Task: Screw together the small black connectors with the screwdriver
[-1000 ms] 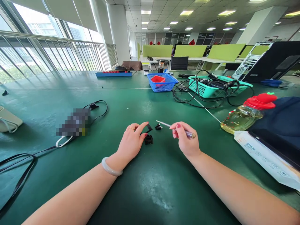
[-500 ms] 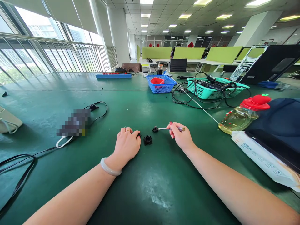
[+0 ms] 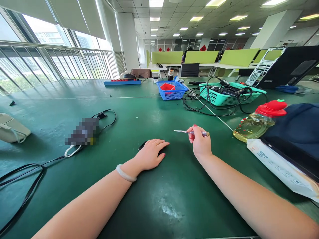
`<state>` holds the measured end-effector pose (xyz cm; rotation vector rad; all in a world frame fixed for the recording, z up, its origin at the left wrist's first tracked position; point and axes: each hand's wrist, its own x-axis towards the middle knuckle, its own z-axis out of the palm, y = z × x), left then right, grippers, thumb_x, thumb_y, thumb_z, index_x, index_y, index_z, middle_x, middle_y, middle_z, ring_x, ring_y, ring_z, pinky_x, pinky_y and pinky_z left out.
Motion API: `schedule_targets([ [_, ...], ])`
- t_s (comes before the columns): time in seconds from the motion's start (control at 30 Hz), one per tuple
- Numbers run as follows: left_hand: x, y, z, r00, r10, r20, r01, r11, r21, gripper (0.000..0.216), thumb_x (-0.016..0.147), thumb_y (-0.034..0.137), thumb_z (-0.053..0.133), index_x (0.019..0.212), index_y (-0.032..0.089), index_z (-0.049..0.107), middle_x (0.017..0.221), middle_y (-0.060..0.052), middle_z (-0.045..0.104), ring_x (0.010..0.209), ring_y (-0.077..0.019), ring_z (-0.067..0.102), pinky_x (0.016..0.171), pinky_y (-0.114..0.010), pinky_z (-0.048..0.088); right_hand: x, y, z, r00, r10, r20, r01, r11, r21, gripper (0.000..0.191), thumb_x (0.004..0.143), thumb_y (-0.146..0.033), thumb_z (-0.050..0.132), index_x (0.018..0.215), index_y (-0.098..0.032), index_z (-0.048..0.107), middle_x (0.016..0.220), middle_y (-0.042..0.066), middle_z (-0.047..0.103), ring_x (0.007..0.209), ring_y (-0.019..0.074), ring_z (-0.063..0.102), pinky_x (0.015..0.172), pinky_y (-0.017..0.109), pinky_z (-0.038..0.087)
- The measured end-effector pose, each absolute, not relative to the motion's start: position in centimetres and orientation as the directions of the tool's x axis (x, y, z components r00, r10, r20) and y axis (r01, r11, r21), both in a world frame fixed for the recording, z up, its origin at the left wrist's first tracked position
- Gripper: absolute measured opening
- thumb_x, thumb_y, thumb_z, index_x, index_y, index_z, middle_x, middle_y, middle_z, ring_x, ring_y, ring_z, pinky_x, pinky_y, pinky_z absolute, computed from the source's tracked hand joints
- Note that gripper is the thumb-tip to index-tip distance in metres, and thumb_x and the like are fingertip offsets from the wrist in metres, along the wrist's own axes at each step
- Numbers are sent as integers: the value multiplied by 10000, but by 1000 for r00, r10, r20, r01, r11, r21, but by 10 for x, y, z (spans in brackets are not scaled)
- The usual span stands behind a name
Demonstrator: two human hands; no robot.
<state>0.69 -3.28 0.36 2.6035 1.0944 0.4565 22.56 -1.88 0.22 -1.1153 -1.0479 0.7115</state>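
My right hand (image 3: 201, 141) grips a thin screwdriver (image 3: 179, 131) by its clear handle, the bare metal tip pointing left above the green table. To its left, my left hand (image 3: 151, 154) lies palm down, fingers stretched toward the right and thumb apart. Part of a small black piece (image 3: 142, 145) shows behind the back of the left hand. Whatever is under that palm is hidden. A pale bangle (image 3: 126, 173) circles the left wrist.
A blurred dark object (image 3: 82, 132) with a cable lies to the left. Farther back are a blue basket (image 3: 172, 95) and a turquoise basket (image 3: 214, 98) of cables. At right stand a red-lidded bottle (image 3: 256, 124) and a white packet (image 3: 279, 169).
My left hand has moved right, covering the spot where small black parts lay. My right hand has drawn back to the right; the black part at the screwdriver's tip is no longer there.
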Motion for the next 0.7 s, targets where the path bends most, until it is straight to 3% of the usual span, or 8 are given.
schedule_targets([
  [0.13,5,-34,9,683,704,194,603,-693,394,531,818,115,488,1319,275,555,1214,-55,651,1186,-222,548,1087,-435,392,224,-17,2,332,898,290,21,300,-954,429,853,-554,544,631,-191,599,521,-18,419,465,101,387,414,244,295],
  [0.33,2,-36,8,683,706,189,608,-692,389,343,931,244,473,1243,272,610,1211,-40,668,1167,-222,551,1070,-438,399,221,-21,3,285,912,295,2,307,-952,408,857,-528,563,642,-186,621,527,-18,440,475,94,390,433,239,297],
  [0.47,-2,-44,7,637,744,202,634,-655,410,270,922,228,514,1143,275,664,1141,-22,708,1099,-206,580,1028,-410,437,222,-19,1,259,913,316,0,327,-945,408,864,-524,559,644,-186,623,524,-20,440,478,96,385,444,245,295],
  [0.63,-34,-69,9,654,733,189,609,-658,443,426,941,232,493,1364,280,512,1122,-38,708,1055,-187,597,1008,-395,465,221,-22,2,220,920,326,8,332,-943,425,864,-545,556,647,-185,620,528,-20,437,479,95,380,448,244,287],
  [0.7,-60,-80,9,668,723,176,613,-669,420,369,948,264,491,1309,269,568,1128,-46,708,1078,-191,594,997,-378,478,220,-24,4,204,916,346,24,348,-937,436,870,-554,542,650,-186,622,529,-20,439,478,94,379,451,244,289],
])
